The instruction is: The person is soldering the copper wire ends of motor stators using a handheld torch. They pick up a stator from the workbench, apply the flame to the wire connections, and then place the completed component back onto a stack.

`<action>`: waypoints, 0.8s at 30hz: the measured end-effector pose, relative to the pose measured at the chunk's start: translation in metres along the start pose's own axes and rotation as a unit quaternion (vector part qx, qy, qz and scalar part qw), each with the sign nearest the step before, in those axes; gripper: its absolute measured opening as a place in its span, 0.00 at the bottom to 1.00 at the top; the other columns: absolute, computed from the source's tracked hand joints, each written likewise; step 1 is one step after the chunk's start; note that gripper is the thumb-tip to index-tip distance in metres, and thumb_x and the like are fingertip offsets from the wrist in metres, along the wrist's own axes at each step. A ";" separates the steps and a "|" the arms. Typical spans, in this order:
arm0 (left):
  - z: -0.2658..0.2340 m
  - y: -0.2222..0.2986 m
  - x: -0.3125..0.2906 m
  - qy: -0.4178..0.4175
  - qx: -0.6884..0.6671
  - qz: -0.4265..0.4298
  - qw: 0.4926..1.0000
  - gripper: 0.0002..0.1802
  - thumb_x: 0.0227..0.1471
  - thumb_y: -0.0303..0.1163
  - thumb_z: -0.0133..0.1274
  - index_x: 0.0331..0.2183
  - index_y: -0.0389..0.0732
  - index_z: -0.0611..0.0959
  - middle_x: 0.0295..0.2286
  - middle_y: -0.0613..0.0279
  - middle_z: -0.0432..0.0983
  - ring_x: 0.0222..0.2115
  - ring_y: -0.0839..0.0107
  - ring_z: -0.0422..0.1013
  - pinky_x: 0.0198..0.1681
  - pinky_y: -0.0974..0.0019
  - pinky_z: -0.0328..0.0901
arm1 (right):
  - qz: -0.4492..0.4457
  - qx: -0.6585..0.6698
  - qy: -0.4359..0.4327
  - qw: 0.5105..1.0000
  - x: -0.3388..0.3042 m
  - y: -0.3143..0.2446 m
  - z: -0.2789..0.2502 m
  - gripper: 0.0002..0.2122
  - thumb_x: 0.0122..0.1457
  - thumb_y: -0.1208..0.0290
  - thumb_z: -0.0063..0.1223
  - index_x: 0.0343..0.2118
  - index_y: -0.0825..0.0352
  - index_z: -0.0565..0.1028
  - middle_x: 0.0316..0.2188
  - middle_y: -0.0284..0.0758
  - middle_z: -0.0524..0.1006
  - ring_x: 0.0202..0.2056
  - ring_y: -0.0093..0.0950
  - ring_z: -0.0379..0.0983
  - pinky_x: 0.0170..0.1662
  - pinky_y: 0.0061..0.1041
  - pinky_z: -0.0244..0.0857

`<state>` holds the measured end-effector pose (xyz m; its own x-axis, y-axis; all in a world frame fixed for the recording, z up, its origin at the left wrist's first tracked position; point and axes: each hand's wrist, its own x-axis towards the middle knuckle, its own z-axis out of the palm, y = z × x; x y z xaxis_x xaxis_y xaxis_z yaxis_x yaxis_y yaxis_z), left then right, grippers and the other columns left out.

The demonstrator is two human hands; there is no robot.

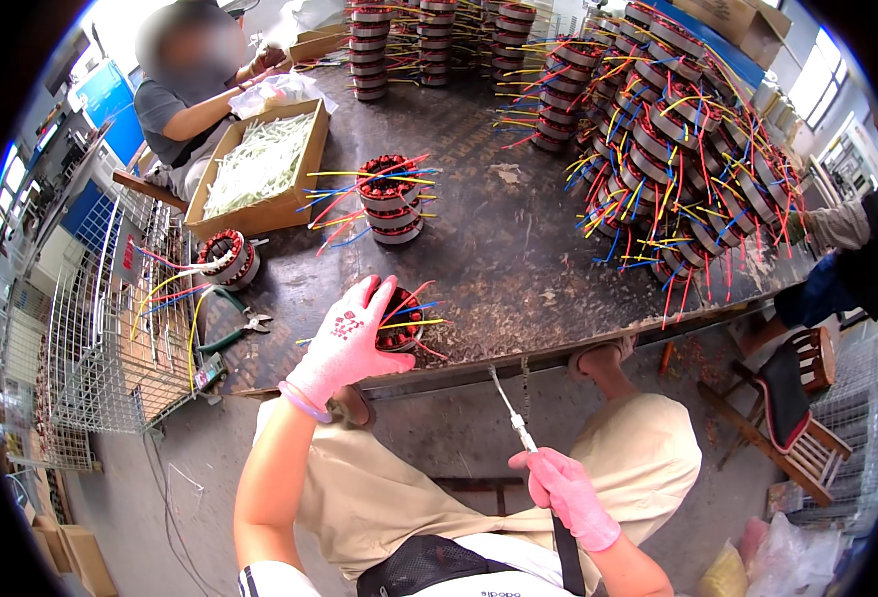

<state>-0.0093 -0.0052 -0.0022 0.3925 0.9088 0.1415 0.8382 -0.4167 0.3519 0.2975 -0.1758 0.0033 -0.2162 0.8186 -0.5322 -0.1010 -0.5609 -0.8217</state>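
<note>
We rest our left hand [347, 338], in a pink knit glove, over a wound motor stator [399, 320] that sits at the near edge of the dark worktable [499, 249]; the fingers are spread and curved around its left side and top, gripping it loosely rather than clenched, which looks to us like a way of steadying it close to the body; its yellow, red and blue lead wires stick out to the right, clear of the palm. Our right hand [563, 490], also gloved in pink, is closed around the handle of a thin pointed tool [512, 408], held below the table edge above the lap, its tip aimed up toward the stator but well apart from it. Farther in, a short stack of stators [391, 204] stands alone; a single stator [228, 259] lies by the cardboard box of white strips [260, 164]; green-handled pliers [238, 328] lie left of our hand; a large heap of finished stators [678, 149] fills the right side. Another person's arm [215, 104] reaches toward the box.
</note>
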 end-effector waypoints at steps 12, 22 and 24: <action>0.022 0.023 0.006 0.040 0.041 -0.057 0.997 0.56 0.39 0.62 0.63 0.60 0.33 0.65 0.58 0.36 0.59 0.61 0.38 0.53 0.63 0.45 0.51 | 0.011 -0.021 0.015 1.000 0.009 0.000 0.008 0.19 0.68 0.58 0.44 0.44 0.74 0.74 0.14 0.21 0.61 0.17 0.12 0.51 0.21 0.16 0.43; 0.018 0.018 0.008 0.041 0.008 -0.047 0.998 0.57 0.36 0.58 0.67 0.60 0.34 0.64 0.58 0.39 0.59 0.60 0.42 0.56 0.63 0.48 0.53 | 0.054 0.026 -0.022 0.998 0.009 0.004 0.007 0.15 0.69 0.63 0.44 0.46 0.72 0.74 0.16 0.22 0.63 0.19 0.13 0.56 0.24 0.16 0.48; 0.008 0.012 0.005 0.037 -0.027 -0.046 0.998 0.57 0.34 0.54 0.69 0.60 0.35 0.65 0.58 0.38 0.59 0.58 0.43 0.59 0.61 0.52 0.56 | 0.051 0.014 -0.025 0.998 0.009 0.008 0.008 0.17 0.69 0.61 0.43 0.46 0.73 0.74 0.15 0.21 0.62 0.19 0.12 0.53 0.23 0.16 0.45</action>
<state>0.0056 -0.0056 -0.0042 0.2841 0.9429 0.1738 0.8467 -0.3318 0.4159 0.2867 -0.1739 -0.0062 -0.2746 0.7503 -0.6014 -0.1028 -0.6447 -0.7575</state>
